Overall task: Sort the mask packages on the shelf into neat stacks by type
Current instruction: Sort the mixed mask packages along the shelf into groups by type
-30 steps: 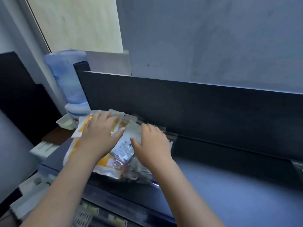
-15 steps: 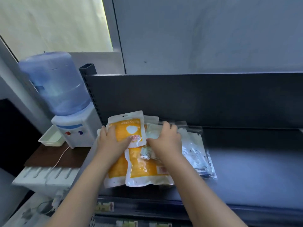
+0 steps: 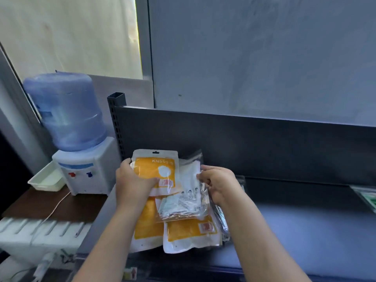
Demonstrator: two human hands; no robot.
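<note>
Orange KN95 pkg (image 3: 155,171) is up off the pile, tilted toward the cam, held at the left end of the shelf (image 3: 295,224) right in front of the dark back panel (image 3: 264,147). Left hand (image 3: 133,185) grips it by its left edge & lower corner, thumb curled over the front, fingers wrapped behind. Just beside it on the right, a clear-wrapped white mask pkg (image 3: 188,188), also lifted, overlaps the orange one's right edge. Right hand (image 3: 218,185) pinches that clear pkg at its right side, fingers curled in on the plastic.

Below both, w/ the lifted packs hanging over them, two more orange pkgs lie flat on the shelf: one at left (image 3: 147,226), partly under the left forearm, one at right (image 3: 191,235) w/ a red-&-white label near its top right corner. They overlap each other at the middle. More clear pkgs (image 3: 220,218) stick out from under the right wrist, count can't tell.

Far right of the shelf, well apart from the pile, a green-&-white pkg (image 3: 368,198) is cut by the frame edge.

Off the shelf to the left: water dispenser (image 3: 85,169) w/ a blue bottle (image 3: 67,110) on top, standing on a brown table (image 3: 50,204), a white tray (image 3: 46,179) touching its left side.
</note>
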